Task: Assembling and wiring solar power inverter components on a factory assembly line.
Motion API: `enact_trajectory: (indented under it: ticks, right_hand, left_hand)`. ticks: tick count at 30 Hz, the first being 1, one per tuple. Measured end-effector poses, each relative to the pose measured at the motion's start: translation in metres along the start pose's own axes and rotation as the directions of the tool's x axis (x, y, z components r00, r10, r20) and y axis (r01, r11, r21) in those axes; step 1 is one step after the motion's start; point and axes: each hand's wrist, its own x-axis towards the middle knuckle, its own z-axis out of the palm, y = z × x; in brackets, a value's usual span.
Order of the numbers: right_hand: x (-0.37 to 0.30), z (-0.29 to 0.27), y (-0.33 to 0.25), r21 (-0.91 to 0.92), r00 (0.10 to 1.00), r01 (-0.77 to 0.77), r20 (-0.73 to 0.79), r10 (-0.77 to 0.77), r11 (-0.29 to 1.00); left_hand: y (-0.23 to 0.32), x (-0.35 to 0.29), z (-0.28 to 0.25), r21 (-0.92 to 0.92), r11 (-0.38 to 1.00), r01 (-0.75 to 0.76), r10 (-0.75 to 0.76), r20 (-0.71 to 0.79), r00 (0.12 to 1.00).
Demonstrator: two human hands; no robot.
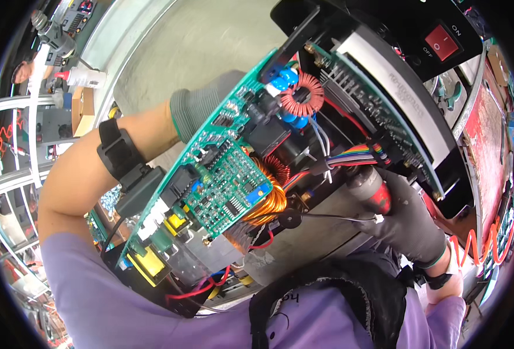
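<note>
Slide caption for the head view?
Gloved left hand behind a green circuit board, gloved right hand gripping a red-and-grey tool.

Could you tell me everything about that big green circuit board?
The large green circuit board is a long, rigid-looking panel, slanting from lower left to upper middle. Electronic parts crowd its face: a red-wound ring and blue round parts show near its upper end, yellow blocks near its lower. A smaller green board sits before its middle. The gloved left hand is partly hidden behind it; contact is out of sight.
</note>
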Motion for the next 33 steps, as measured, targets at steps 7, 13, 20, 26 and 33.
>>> enact_trajectory:
  ticks: [7,13,20,26,33]
  right_hand:
    - [0.0,0.001,-0.009,-0.265,0.994,0.094,0.071,-0.078,0.96]
    - [0.001,0.002,-0.011,-0.247,0.985,0.172,0.043,-0.166,0.954]
    - [0.002,0.002,-0.007,-0.137,0.996,0.09,0.028,-0.087,0.986]
    - [0.004,-0.001,0.006,-0.245,0.965,0.264,0.062,-0.256,0.933]
    - [0.0,0.007,-0.002,-0.39,0.911,0.367,-0.035,-0.412,0.845]
  left_hand:
    - [-0.004,0.003,-0.008,0.006,1.0,0.02,-0.02,0.015,1.0]
    - [-0.022,-0.037,-0.011,0.008,0.993,0.116,-0.116,0.104,0.988]
    - [-0.046,-0.067,-0.008,0.008,0.982,0.191,-0.19,0.158,0.969]
    - [-0.046,-0.065,-0.006,0.005,0.982,0.191,-0.189,0.167,0.968]
    - [-0.046,-0.065,-0.003,0.001,0.982,0.188,-0.185,0.181,0.966]
